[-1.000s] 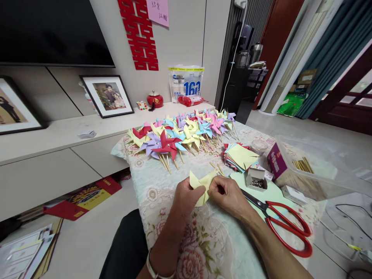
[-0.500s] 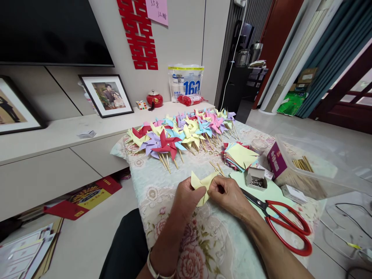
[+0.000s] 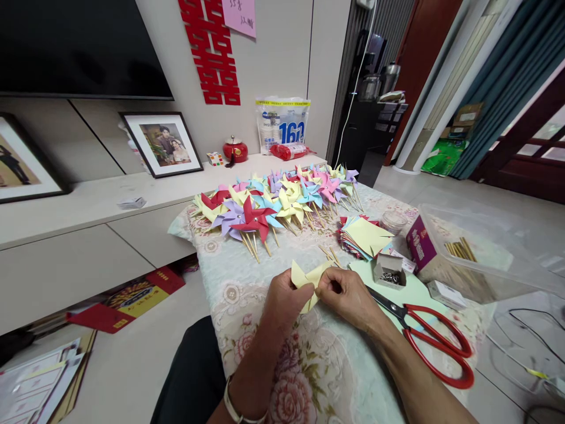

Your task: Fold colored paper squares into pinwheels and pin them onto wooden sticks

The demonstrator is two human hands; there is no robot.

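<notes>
Between both hands is a pale yellow paper pinwheel (image 3: 304, 277), its corners folded in toward the middle. My left hand (image 3: 285, 303) grips its left side, thumb pressed near the centre. The fingers of my right hand (image 3: 348, 294) pinch its right side close to the left thumb; whether they also hold a pin is hidden. Right of my right hand lies a pair of red-handled scissors (image 3: 404, 315) on pale green paper (image 3: 362, 271). Just beyond stands a small open box of metal pins (image 3: 391, 277). A few short wooden sticks (image 3: 329, 254) lie ahead of my hands.
Many finished pinwheels (image 3: 256, 221) on sticks cover the table's far side. A stack of cut coloured paper squares (image 3: 364, 235) lies at the right, near a round clear container (image 3: 392, 222). A clear plastic bin (image 3: 441, 259) holding wooden sticks stands at the right edge.
Nearly everything is still. The paper pinwheel and the fingers on it have shifted only very slightly.
</notes>
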